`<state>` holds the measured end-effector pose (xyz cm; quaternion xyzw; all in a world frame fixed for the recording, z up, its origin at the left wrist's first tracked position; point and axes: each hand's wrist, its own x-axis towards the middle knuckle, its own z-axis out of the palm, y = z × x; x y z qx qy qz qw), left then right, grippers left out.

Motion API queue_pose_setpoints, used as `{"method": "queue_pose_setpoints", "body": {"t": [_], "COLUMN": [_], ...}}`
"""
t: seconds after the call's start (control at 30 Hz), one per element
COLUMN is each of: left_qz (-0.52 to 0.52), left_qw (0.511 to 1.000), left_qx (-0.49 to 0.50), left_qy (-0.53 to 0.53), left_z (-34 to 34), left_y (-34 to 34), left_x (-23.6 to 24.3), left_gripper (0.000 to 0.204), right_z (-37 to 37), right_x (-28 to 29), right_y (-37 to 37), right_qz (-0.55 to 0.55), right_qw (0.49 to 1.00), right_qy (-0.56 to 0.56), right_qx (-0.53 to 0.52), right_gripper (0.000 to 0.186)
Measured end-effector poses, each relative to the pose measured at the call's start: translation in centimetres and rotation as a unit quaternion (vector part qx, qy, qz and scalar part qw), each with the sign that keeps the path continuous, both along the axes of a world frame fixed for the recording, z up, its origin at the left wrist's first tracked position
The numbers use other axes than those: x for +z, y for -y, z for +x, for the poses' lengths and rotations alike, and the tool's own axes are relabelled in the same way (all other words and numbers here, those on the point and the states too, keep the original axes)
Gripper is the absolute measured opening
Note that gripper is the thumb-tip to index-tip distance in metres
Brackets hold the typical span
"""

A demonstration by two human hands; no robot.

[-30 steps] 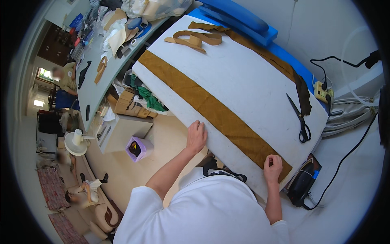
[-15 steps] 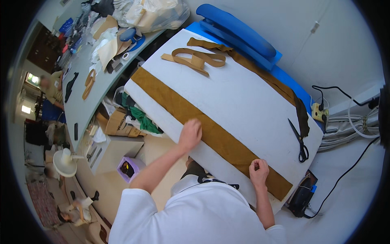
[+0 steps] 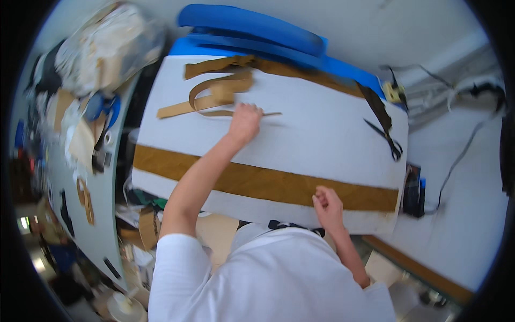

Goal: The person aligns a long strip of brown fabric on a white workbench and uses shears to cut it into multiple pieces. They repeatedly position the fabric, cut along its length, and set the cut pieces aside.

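A long tan strip (image 3: 179,108) lies in loose loops toward the far left of the white tabletop. My left hand (image 3: 246,122) closes on it near one end, and a short tip shows past the fingers. A wide brown cloth band (image 3: 257,179) runs flat along the near side, passing under my left forearm. Over its right part is my right hand (image 3: 328,206), fingers curled together. What they hold, if anything, is hidden. Black scissors (image 3: 389,140) lie on the right, blades toward the far side, beside a dark end of the crumpled brown cloth length (image 3: 300,73) along the far edge.
Behind the white table (image 3: 322,134) stands a blue padded piece (image 3: 252,27). On the left, a grey-green table (image 3: 102,214) holds a stuffed plastic bag (image 3: 110,48), scraps and a blue tape dispenser (image 3: 102,107). Cables (image 3: 456,172) hang at the right, near a black device (image 3: 413,196).
My left hand has moved from the brown cloth band to the tan strip farther away. My right hand stays over the band. The whole view has turned and shifted.
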<state>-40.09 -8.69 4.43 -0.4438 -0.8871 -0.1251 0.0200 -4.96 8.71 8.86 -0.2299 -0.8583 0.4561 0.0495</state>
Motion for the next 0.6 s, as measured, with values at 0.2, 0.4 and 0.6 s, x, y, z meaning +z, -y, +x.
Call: {"method": "queue_pose_setpoints", "body": {"t": [0.2,0.4,0.6], "left_qz": [0.033,0.024,-0.003], "left_qw": [0.961,0.958,0.973], "left_qx": [-0.224,-0.175,-0.046], "left_qy": [0.159,0.227,0.228], "left_z": [13.9,15.6,12.6], "left_y": [-5.6,-8.2,-5.0], "left_x": [4.0,3.9,5.9], "left_gripper": [0.011,0.018,0.003], "right_z": [-2.5,-1.7,7.8], "right_x": [0.3,-0.6,-0.1], "right_y": [-1.1,-4.7,-15.1], "right_qz": [-0.150,-0.177,-0.172], "right_qw": [0.979,0.956,0.926], "right_qy": [-0.035,-0.103,-0.112], "right_qx": [-0.130,-0.211,-0.316], "right_gripper": [0.064,0.022,0.024]}}
